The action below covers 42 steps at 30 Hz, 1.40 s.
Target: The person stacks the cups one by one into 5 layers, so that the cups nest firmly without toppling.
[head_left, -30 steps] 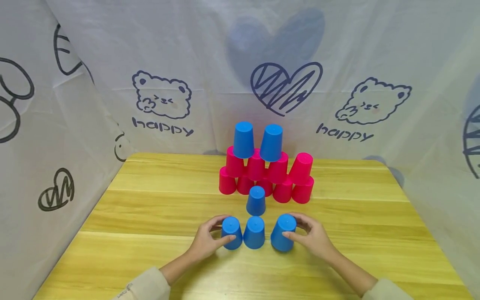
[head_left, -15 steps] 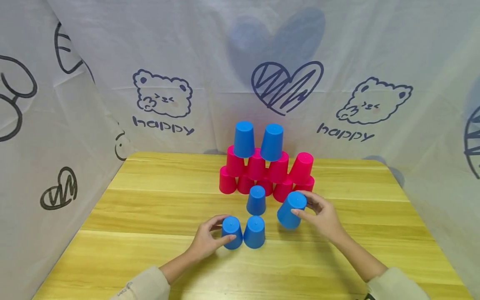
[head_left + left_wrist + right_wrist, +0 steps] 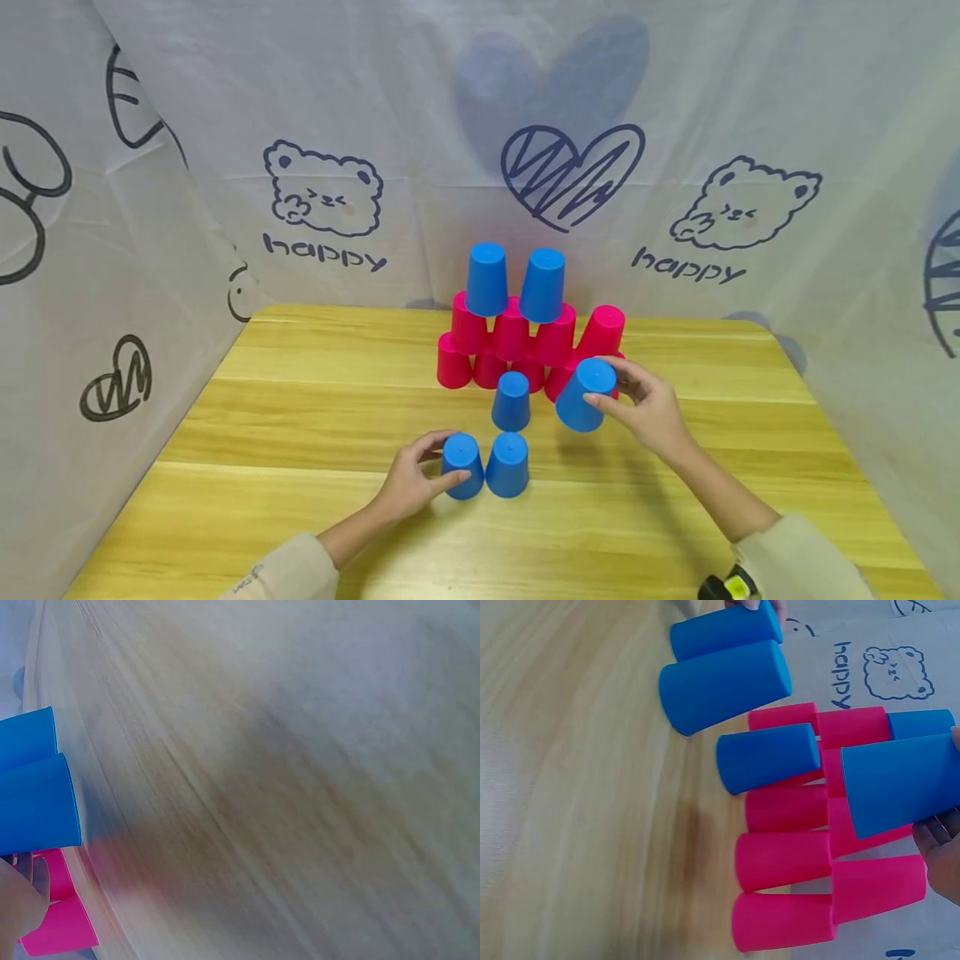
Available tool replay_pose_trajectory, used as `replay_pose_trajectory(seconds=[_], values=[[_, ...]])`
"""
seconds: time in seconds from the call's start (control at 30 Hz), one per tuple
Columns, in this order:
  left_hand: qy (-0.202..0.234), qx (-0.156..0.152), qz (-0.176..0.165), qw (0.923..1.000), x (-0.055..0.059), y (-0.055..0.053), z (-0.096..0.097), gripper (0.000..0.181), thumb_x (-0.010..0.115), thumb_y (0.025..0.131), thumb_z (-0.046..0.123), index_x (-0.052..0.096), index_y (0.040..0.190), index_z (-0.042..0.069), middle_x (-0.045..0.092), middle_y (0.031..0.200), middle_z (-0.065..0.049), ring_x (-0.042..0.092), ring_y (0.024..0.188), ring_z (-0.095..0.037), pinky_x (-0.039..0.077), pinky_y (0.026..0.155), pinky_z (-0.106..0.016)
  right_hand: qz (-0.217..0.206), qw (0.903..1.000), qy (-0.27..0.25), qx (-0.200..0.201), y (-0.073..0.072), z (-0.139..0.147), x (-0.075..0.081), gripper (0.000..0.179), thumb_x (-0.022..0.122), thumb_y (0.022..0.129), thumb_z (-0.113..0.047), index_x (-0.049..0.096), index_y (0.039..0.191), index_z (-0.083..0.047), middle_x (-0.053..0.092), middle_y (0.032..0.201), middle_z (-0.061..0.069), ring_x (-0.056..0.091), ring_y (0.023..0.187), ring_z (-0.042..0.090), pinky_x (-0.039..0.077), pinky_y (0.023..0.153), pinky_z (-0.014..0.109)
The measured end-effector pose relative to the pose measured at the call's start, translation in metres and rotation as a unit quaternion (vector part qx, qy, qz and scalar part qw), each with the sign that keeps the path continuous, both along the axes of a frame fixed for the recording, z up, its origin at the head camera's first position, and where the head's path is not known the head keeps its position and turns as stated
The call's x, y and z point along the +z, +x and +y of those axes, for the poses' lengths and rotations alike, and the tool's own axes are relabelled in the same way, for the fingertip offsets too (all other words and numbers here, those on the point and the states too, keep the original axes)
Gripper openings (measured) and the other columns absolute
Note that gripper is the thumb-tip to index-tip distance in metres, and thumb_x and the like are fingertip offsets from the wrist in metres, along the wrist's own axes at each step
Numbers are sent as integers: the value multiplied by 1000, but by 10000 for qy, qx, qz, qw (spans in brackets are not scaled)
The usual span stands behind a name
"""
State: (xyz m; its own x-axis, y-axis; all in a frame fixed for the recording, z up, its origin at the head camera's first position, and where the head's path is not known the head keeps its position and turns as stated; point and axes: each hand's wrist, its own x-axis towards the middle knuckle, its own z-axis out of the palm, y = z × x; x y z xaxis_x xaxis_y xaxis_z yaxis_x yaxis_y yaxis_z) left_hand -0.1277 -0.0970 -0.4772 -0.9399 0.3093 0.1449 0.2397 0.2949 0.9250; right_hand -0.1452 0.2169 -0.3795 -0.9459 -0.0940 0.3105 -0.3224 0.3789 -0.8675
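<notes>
My left hand [image 3: 414, 477] grips an upside-down blue cup [image 3: 461, 467] standing on the table, thumb in front and fingers behind. A second blue cup [image 3: 507, 467] stands right beside it, and a third blue cup [image 3: 511, 403] is just behind that pair. My right hand [image 3: 651, 410] holds another blue cup [image 3: 585, 397] raised over the table, slightly tilted, in front of the right end of the pink cups [image 3: 511, 333]. The right wrist view shows this raised cup [image 3: 896, 784] between thumb and fingers. Two blue cups [image 3: 487, 281] top the pink stack.
Upside-down pink cups form two rows at the table's back, the upper resting on the lower; the raised cup partly covers their right end. The wooden table [image 3: 300, 417] backs onto a white cloth [image 3: 420, 125] with drawn bears and hearts.
My right hand has lifted its blue cup from beside the front cups and carried it back towards the pink stack. My left hand keeps its hold in place.
</notes>
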Motion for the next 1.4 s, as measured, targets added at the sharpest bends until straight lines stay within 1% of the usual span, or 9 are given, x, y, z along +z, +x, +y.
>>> replay_pose_trajectory(seconds=[0.1, 0.17, 0.27, 0.43, 0.53, 0.67, 0.97, 1.17, 1.4], values=[[-6, 10, -93, 10000, 0, 1, 0, 50, 76, 77, 16, 57, 121, 3, 65, 114, -12, 60, 105, -28, 49, 90, -34, -41, 10000, 75, -38, -3, 0, 5, 47, 69, 80, -3, 53, 123, 5, 61, 114, 19, 55, 94, -9, 46, 84, 8], [-5, 12, -174, 9998, 1, 1, 0, 50, 76, 77, 18, 57, 121, 4, 65, 115, -11, 60, 106, -27, 49, 91, -34, -116, 9999, 91, -78, -5, 0, 8, 47, 69, 81, -4, 53, 124, 5, 60, 116, 24, 54, 94, -10, 46, 84, 8], [-20, 3, -192, 9998, 1, 1, 0, 50, 76, 77, 18, 57, 121, 4, 65, 116, -11, 60, 107, -27, 49, 92, -35, -288, 9994, 73, -175, -7, -1, 14, 49, 69, 82, -8, 52, 126, 3, 59, 118, 23, 55, 97, -4, 45, 85, 8], [-22, 7, -21, 10000, 1, -1, -1, 49, 76, 77, 17, 57, 120, 4, 65, 114, -11, 61, 105, -27, 50, 90, -34, -483, 9982, 74, -356, -12, -3, 26, 51, 68, 84, -15, 50, 130, -1, 57, 124, 19, 57, 109, 23, 45, 85, 8], [-59, -24, 89, 9999, 1, -2, -1, 49, 76, 77, 16, 57, 120, 3, 65, 113, -12, 61, 103, -27, 50, 89, -33, -526, 9978, 71, -399, -16, -3, 33, 52, 68, 84, -17, 49, 131, -2, 56, 126, 19, 55, 113, 32, 45, 85, 8], [-76, -73, 127, 9999, 1, -2, -1, 49, 75, 77, 18, 57, 120, 3, 66, 113, -12, 61, 104, -27, 50, 89, -32, -502, 9979, -1, -417, -22, -2, 42, 53, 67, 85, -19, 49, 132, -3, 56, 127, 17, 55, 112, 29, 45, 84, 7], [-76, -77, 187, 9998, 0, -1, -1, 49, 75, 77, 16, 57, 120, 2, 66, 113, -12, 62, 103, -27, 51, 88, -32, -353, 9967, -42, -727, -38, -1, 57, 51, 67, 85, -21, 51, 129, -2, 58, 124, 17, 56, 99, 5, 47, 84, 8], [-36, -87, 161, 9998, 0, -1, -1, 49, 75, 77, 16, 57, 121, 2, 65, 113, -12, 62, 103, -28, 51, 88, -33, -342, 9948, 105, -954, -48, -1, 64, 52, 67, 85, -26, 51, 130, -5, 59, 122, 15, 57, 100, 9, 49, 87, 15], [-63, -108, 107, 9999, 0, -2, -2, 49, 75, 78, 20, 57, 120, 3, 65, 114, -12, 61, 104, -27, 50, 89, -32, -359, 9931, 96, -1115, -61, -1, 66, 54, 66, 85, -28, 50, 132, -5, 58, 124, 15, 56, 111, 25, 46, 99, 39]])
